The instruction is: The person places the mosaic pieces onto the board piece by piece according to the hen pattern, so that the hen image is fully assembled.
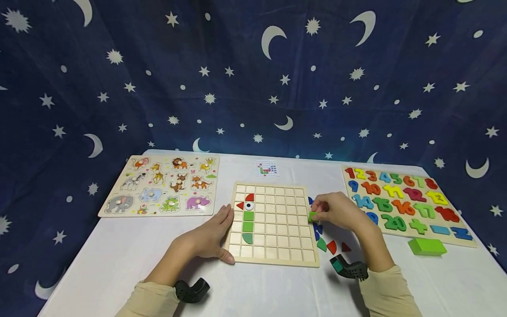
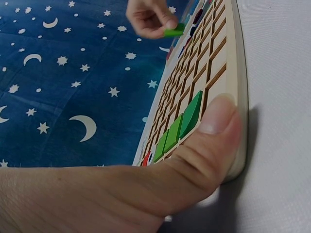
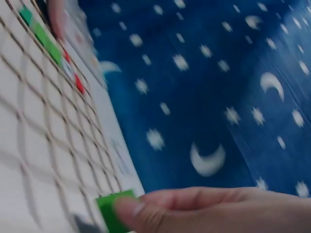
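Observation:
A wooden grid board (image 1: pixel 277 264) lies on the white table. My left hand (image 1: pixel 210 233) rests along its left side with fingers fairly straight; its thumb (image 2: pixel 216 121) touches the frame near the lower left corner. In the board's left part sit red pieces (image 1: pixel 249 197), a white eye piece (image 1: pixel 248 206), light green squares (image 1: pixel 247 226) and a darker green rounded piece (image 1: pixel 247 238). Just past the right edge, my right hand (image 1: pixel 336 211) pinches a green square tile (image 3: pixel 114 211) between thumb and forefinger. Blue pieces (image 1: pixel 318 230) lie under and beside that hand.
Red (image 1: pixel 332 247) and green (image 1: pixel 321 244) loose pieces lie right of the board. A patterned card (image 1: pixel 267 168) is behind it. An animal puzzle (image 1: pixel 158 185) lies left, a number puzzle (image 1: pixel 408 202) right, with a green block (image 1: pixel 427 247) in front.

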`<state>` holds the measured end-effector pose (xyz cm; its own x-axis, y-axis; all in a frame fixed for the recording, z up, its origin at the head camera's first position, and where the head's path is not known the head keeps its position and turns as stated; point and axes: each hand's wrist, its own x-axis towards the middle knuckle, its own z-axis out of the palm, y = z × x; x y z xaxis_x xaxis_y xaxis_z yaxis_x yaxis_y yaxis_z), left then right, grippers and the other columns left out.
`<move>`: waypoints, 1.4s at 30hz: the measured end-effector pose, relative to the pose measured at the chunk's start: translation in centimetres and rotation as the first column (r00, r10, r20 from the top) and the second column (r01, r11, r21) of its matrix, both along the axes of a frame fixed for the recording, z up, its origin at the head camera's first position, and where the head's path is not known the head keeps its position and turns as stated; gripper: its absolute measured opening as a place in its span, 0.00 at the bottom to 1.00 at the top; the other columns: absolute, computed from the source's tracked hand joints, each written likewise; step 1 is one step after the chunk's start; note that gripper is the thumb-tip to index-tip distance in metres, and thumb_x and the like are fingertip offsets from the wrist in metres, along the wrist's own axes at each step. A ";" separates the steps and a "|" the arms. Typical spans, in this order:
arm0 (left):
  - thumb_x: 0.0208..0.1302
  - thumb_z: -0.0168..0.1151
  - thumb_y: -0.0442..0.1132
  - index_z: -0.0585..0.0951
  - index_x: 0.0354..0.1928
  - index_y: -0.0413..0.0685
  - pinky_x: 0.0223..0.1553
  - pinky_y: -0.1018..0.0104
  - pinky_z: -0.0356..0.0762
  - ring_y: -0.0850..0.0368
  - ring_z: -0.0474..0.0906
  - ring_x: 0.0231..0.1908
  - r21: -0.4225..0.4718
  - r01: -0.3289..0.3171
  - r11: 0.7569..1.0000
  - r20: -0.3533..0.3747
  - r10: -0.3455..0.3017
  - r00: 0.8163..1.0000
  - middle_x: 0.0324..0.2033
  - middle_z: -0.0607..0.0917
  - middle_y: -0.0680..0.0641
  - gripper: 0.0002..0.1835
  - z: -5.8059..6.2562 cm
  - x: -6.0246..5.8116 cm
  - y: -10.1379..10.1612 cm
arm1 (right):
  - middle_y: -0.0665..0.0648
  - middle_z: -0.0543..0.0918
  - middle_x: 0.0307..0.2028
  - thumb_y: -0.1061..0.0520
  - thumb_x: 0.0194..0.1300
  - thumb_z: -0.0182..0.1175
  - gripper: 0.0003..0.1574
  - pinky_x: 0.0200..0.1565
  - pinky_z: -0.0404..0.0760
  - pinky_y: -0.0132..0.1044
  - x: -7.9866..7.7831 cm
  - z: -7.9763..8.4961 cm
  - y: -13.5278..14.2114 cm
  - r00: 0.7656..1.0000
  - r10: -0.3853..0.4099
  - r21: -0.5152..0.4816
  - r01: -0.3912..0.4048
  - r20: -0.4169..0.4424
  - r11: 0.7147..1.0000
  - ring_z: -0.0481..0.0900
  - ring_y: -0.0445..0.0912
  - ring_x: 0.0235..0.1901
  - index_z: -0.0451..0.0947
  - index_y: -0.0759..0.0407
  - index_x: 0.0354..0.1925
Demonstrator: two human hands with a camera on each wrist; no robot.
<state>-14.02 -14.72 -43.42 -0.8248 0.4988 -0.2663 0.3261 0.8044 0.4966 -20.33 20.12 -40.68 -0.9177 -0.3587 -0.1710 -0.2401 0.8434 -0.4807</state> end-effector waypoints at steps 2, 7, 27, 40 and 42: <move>0.35 0.75 0.59 0.46 0.73 0.34 0.73 0.52 0.44 0.45 0.36 0.75 0.001 -0.004 1.000 0.003 0.004 1.000 0.74 0.41 0.37 0.69 0.0 0.0 0.0 | 0.46 0.76 0.21 0.53 0.51 0.72 0.09 0.26 0.70 0.30 0.4 -0.4 -2.1 0.999 0.032 -0.059 -0.034 -0.042 0.998 0.71 0.41 0.24 0.79 0.49 0.28; 0.35 0.75 0.59 0.45 0.73 0.34 0.73 0.52 0.44 0.44 0.36 0.75 0.002 -0.005 1.000 0.007 0.005 1.000 0.74 0.41 0.38 0.69 0.1 0.0 -0.1 | 0.42 0.77 0.20 0.53 0.50 0.73 0.09 0.25 0.72 0.28 2.2 -1.7 -7.5 0.989 0.102 -0.188 -0.121 -0.107 0.975 0.72 0.37 0.22 0.81 0.46 0.27; 0.37 0.75 0.59 0.46 0.73 0.35 0.73 0.51 0.44 0.44 0.36 0.75 0.003 -0.001 1.000 0.007 0.001 1.000 0.75 0.41 0.38 0.68 0.1 0.1 -0.1 | 0.38 0.76 0.19 0.51 0.54 0.70 0.04 0.28 0.71 0.28 4.5 -3.3 -11.4 0.989 0.113 -0.123 -0.125 -0.100 0.984 0.71 0.35 0.23 0.83 0.43 0.27; 0.37 0.74 0.59 0.45 0.73 0.35 0.73 0.51 0.44 0.44 0.35 0.75 0.003 0.005 1.000 0.004 -0.005 1.000 0.74 0.41 0.38 0.68 0.0 0.0 -0.1 | 0.40 0.81 0.34 0.49 0.50 0.72 0.12 0.28 0.70 0.29 4.9 -2.6 -11.2 0.970 0.187 0.025 -0.186 -0.156 0.982 0.75 0.36 0.34 0.88 0.45 0.38; 0.37 0.74 0.59 0.45 0.73 0.35 0.73 0.51 0.44 0.44 0.35 0.75 0.002 0.005 1.000 0.005 -0.005 1.000 0.74 0.41 0.38 0.68 0.1 0.0 -0.1 | 0.40 0.80 0.35 0.49 0.51 0.72 0.13 0.26 0.69 0.29 5.0 -2.6 -11.2 0.966 0.194 0.040 -0.190 -0.169 0.981 0.75 0.36 0.33 0.88 0.44 0.38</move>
<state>-13.98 -14.81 -43.36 -0.8209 0.5036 -0.2694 0.3279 0.8018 0.4996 -15.35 8.90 -43.26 -0.8484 -0.5287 -0.0282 -0.4754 0.7841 -0.3989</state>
